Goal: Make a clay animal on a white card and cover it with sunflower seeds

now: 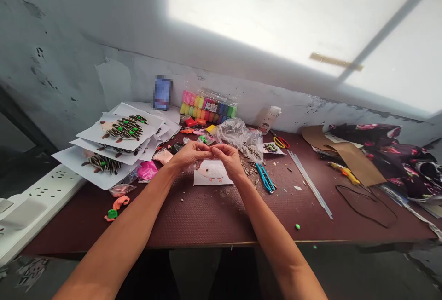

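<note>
Above the small white card (213, 173), which bears an outlined hedgehog-like animal in orange-brown, my left hand (193, 153) and my right hand (226, 156) meet fingertip to fingertip. Both hands are closed in a pinch; what lies between the fingers is too small to make out. Behind them sits a crumpled clear plastic bag (253, 146) with striped sunflower seeds in it. More loose seeds (249, 170) are scattered right of my right hand, near a teal utility knife (265, 178). A pinkish lump of modelling clay (163, 156) lies left of my left hand.
Stacked sheets with seed-covered hedgehogs (129, 129) stand at left, beside a white power strip (41, 194). A multicoloured clay pack (209, 106) leans on the wall. Scissors (281, 141), glue sticks (311, 185), a yellow glue gun (345, 172) and dark floral cloth (397, 157) lie rightward.
</note>
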`<state>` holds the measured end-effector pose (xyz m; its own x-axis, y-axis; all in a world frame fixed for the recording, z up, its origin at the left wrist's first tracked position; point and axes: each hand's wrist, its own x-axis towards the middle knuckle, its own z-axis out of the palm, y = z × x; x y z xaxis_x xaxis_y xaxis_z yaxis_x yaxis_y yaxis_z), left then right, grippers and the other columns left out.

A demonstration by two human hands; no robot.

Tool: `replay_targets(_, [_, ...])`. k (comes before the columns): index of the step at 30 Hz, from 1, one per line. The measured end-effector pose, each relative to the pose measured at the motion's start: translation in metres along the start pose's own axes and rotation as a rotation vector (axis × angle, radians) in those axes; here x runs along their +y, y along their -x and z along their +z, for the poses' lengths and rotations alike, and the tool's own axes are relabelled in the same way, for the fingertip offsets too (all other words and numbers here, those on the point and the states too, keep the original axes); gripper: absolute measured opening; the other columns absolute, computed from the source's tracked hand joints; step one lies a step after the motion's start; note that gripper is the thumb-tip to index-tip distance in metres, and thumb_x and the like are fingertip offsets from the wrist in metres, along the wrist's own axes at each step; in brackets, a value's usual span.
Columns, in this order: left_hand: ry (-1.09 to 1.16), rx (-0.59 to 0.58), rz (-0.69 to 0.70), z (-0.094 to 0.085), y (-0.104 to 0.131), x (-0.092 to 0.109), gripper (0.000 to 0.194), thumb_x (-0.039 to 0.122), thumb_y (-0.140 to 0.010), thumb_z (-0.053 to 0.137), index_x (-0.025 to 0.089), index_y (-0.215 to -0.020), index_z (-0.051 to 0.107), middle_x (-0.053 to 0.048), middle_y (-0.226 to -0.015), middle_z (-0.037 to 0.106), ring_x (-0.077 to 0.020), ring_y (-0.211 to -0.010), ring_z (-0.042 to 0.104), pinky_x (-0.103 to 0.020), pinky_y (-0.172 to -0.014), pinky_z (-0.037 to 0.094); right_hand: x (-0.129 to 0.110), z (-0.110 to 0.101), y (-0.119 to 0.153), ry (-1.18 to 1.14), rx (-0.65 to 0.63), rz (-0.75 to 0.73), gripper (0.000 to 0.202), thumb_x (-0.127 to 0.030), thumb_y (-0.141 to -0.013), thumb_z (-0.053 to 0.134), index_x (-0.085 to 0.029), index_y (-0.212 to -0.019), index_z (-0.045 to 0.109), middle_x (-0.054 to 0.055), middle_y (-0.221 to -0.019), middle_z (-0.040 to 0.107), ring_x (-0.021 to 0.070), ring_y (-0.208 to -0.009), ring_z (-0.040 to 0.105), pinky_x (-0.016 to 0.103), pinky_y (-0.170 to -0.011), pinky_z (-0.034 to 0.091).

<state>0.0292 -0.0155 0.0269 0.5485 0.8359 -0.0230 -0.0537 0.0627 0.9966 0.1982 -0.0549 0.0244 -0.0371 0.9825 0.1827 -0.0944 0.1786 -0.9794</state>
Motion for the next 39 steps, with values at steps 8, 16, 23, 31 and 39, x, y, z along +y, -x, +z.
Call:
replay_targets(8, [-0.072, -0.004, 0.018, 0.003, -0.002, -0.004, 0.039, 0.043, -0.061, 0.089, 0.011, -0.077, 0.071, -0.001, -0.064, 0.063, -0.0064, -0.045, 0.048, -0.019, -0.039, 0.040, -0.004, -0.007, 0.007, 0.204, 0.065, -0.042, 0.034, -0.053, -0.075, 0.076, -0.020, -0.083, 0.075, 0.003, -0.081, 0.075, 0.0173, -0.076, 0.068, 0.029, -0.073, 0.053])
replay_targets(16, [-0.129, -0.046, 0.010, 0.006, 0.004, 0.005, 0.037, 0.042, -0.061, 0.086, 0.012, -0.077, 0.072, -0.001, -0.066, 0.064, -0.0068, -0.047, 0.049, -0.019, -0.041, 0.040, 0.002, -0.009, 0.010, 0.279, 0.099, -0.053, 0.028, -0.046, -0.071, 0.079, -0.019, -0.077, 0.075, 0.004, -0.077, 0.075, 0.0164, -0.069, 0.066, 0.028, -0.067, 0.051])
replay_targets(23, [-0.201, -0.005, 0.006, 0.005, 0.002, 0.004, 0.027, 0.034, -0.063, 0.083, 0.013, -0.075, 0.072, -0.001, -0.063, 0.063, -0.0084, -0.048, 0.050, -0.020, -0.041, 0.041, 0.000, -0.013, 0.018, 0.312, 0.117, -0.074, 0.031, -0.049, -0.076, 0.076, -0.020, -0.087, 0.077, 0.005, -0.087, 0.077, 0.0174, -0.076, 0.067, 0.028, -0.071, 0.051])
replay_targets(31, [-0.240, -0.046, 0.023, 0.005, 0.003, 0.005, 0.026, 0.032, -0.063, 0.081, 0.013, -0.077, 0.072, -0.002, -0.068, 0.065, -0.0098, -0.052, 0.053, -0.021, -0.045, 0.043, 0.003, -0.014, 0.027, 0.537, 0.117, -0.086, 0.021, -0.040, -0.081, 0.073, -0.020, -0.079, 0.076, 0.004, -0.082, 0.074, 0.0161, -0.069, 0.063, 0.027, -0.064, 0.046])
replay_targets(39, [-0.279, 0.162, 0.051, -0.016, 0.002, 0.004, 0.027, 0.029, -0.064, 0.079, 0.014, -0.085, 0.074, -0.004, -0.076, 0.070, -0.0101, -0.055, 0.055, -0.020, -0.047, 0.041, 0.005, -0.013, 0.058, 0.953, 0.088, -0.282, 0.011, -0.024, -0.089, 0.067, -0.022, -0.083, 0.075, 0.004, -0.085, 0.066, 0.0189, -0.086, 0.060, 0.034, -0.085, 0.045])
